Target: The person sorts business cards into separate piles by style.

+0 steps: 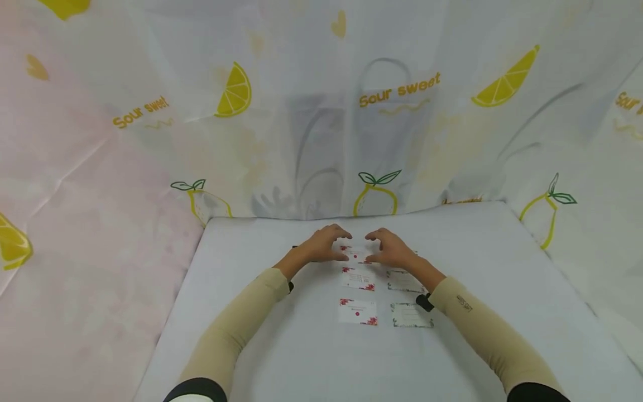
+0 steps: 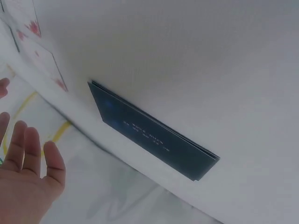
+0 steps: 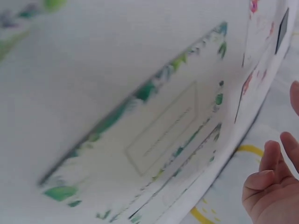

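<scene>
My left hand (image 1: pixel 325 244) and right hand (image 1: pixel 393 249) face each other at the far part of the table, fingers loosely bent and thumbs apart. Between them lies a white card with red flowers (image 1: pixel 355 255), partly covered by the fingertips; whether they touch it I cannot tell. Neither hand shows anything held. Nearer lie a second red-flowered card (image 1: pixel 358 278) and a third (image 1: pixel 358 312). In the left wrist view, a small stack of dark cards (image 2: pixel 149 133) lies beside the left hand. Green-leaf-bordered cards (image 3: pixel 163 126) lie under the right forearm.
The white table (image 1: pixel 311 357) ends at a hanging sheet (image 1: pixel 321 139) printed with lemons and lettering. The sheet also closes off the left and right sides. Two nearer green-bordered cards (image 1: pixel 412 316) lie right of the red-flowered ones. A dark wrist strap (image 1: pixel 424 302) sits on the right wrist.
</scene>
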`<state>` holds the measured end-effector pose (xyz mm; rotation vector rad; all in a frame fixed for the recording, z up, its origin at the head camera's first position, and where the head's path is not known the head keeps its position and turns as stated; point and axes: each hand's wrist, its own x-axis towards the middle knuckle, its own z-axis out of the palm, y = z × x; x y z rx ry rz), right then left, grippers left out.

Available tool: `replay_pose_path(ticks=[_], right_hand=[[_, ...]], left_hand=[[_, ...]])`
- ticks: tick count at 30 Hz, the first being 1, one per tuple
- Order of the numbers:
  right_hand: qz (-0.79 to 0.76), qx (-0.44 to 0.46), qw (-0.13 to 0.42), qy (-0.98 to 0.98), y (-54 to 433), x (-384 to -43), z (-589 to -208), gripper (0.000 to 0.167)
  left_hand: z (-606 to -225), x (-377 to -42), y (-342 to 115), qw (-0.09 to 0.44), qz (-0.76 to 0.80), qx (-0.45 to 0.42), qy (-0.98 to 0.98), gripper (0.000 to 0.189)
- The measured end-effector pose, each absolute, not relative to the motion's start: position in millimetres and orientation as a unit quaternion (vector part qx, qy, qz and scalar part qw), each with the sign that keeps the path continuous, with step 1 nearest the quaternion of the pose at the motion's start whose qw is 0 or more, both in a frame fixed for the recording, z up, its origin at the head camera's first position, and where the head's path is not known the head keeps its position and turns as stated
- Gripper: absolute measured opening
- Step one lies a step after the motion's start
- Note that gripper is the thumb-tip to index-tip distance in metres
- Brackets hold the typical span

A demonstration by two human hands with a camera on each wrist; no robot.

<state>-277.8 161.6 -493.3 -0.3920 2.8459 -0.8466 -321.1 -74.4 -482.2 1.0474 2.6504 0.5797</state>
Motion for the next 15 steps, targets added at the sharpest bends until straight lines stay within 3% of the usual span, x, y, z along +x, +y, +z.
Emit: replay_pose_path(ticks=[15], right_hand=[[-0.289,-0.164,0.1,0.938,169,-243,-507,0.058]], left_hand=[[-503,-292,-83,0.173,0.222,0.395,0.874,0.074]])
